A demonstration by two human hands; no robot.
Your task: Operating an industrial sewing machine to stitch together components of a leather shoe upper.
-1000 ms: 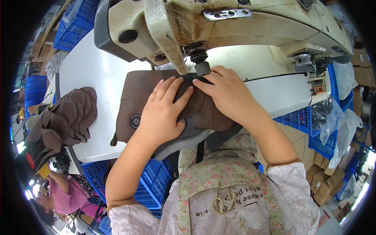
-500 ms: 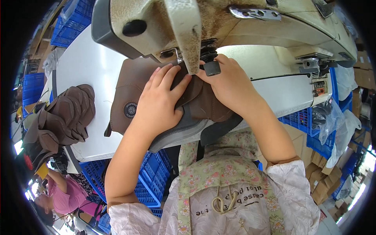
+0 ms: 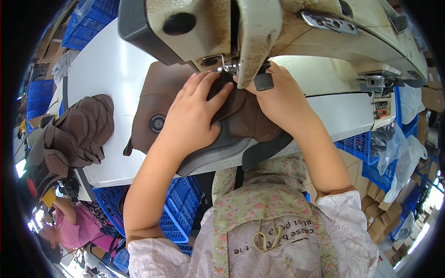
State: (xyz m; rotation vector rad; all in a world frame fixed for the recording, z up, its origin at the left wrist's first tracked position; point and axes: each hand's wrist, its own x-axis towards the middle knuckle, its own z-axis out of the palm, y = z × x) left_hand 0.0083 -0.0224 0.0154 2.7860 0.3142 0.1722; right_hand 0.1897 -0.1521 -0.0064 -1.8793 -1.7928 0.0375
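Note:
A brown leather shoe upper [image 3: 149, 104] with a round emblem and grey lining lies on the white table under the sewing machine head [image 3: 199, 37]. My left hand [image 3: 192, 109] rests on it with fingers spread, the fingertips close to the metal presser foot [image 3: 228, 69]. On the other side of the needle area, my right hand [image 3: 285, 97] is curled at the upper's edge, its fingers partly hidden by the machine's pale guard and black knob [image 3: 264, 81]. A dark strap-like flap [image 3: 266, 149] of the upper hangs over the table's front edge.
Several brown leather pieces [image 3: 85, 127] are piled on the left. Blue crates [image 3: 181, 208] stand below the table, with another blue crate [image 3: 354, 143] and plastic bags [image 3: 408, 157] at the right. A co-worker in a pink top [image 3: 81, 227] sits at the lower left.
The view has shifted slightly, so the machine head appears farther right. Both hands stay on the upper beside the needle area, with the left fingertips a little farther right in the picture.

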